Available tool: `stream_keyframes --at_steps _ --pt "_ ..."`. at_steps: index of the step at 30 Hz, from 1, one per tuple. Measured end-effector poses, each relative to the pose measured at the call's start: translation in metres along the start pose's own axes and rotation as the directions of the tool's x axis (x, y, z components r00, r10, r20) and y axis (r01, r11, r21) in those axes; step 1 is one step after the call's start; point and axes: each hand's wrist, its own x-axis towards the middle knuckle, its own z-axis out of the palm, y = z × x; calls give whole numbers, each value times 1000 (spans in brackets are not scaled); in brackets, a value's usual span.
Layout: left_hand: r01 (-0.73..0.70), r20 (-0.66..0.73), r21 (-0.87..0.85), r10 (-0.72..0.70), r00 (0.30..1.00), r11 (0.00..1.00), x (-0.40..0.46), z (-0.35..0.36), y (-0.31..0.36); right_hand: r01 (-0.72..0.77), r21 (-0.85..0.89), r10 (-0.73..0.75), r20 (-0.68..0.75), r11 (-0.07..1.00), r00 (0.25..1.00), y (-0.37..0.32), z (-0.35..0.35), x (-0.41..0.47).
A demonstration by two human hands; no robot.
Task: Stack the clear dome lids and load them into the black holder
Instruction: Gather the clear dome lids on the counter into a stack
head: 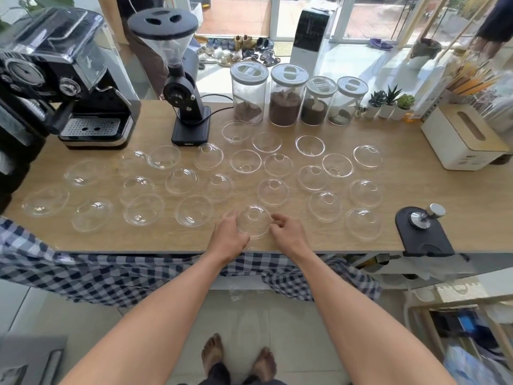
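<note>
The dome lids are clear, on a light wooden counter. The espresso machine and grinder are black. A cloth has navy-and-white checks (small squares). The jars hold brown powders; the tissue box is white.

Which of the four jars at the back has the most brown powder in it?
The second jar from the left, the tallest fill of dark brown powder, about half full. The other three hold only a low layer at the bottom.

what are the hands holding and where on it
One clear dome lid, dome side up at the counter's near edge. The left hand grips its left rim, the right hand its right rim.
</note>
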Motion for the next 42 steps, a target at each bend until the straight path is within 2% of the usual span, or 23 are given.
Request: stream_keyframes --at_steps 4,6,9,11,16,20,24,27,29,34,38,42 --pt "-57 -162 146 81 983 988 10 -25 15 47 -98 -64 -175 994 982 -6 -11 17" --pt "-56 -220 184 96 971 981 27 -43 22 99 -156 -131 -216 983 968 -17 -17 28" --pt "-7 -215 338 84 973 941 59 -63 22 122 -281 -176 -176 952 968 -32 -19 52" --pt "51 -208 413 40 977 909 78 -70 19 79 -333 -133 -143 940 981 -37 -14 68" --pt "133 -161 470 -64 985 872 106 -64 11 16 -377 -76 -143 926 987 -33 1 97" --pt "142 -137 528 -81 987 837 115 -59 2 -24 -421 -45 -152 907 987 -22 8 102" --pt "134 -135 510 -75 988 850 120 -62 -3 -11 -419 -90 -220 908 971 -23 4 98" --pt "106 -148 487 -38 988 867 117 -68 -2 7 -284 -88 -274 959 958 -31 -2 83" --pt "81 -169 466 -1 986 881 111 -73 2 72 -198 -130 -302 978 944 -37 -5 67" --pt "23 -207 345 52 977 938 90 -85 23 220 -227 -256 -139 949 957 -40 2 21" --pt "-73 -182 187 108 977 980 71 -86 35 256 -313 -271 -5 915 963 -26 14 0" --pt "-129 -157 141 151 976 982 55 -80 34 237 -349 -226 72 907 971 -14 19 -6"
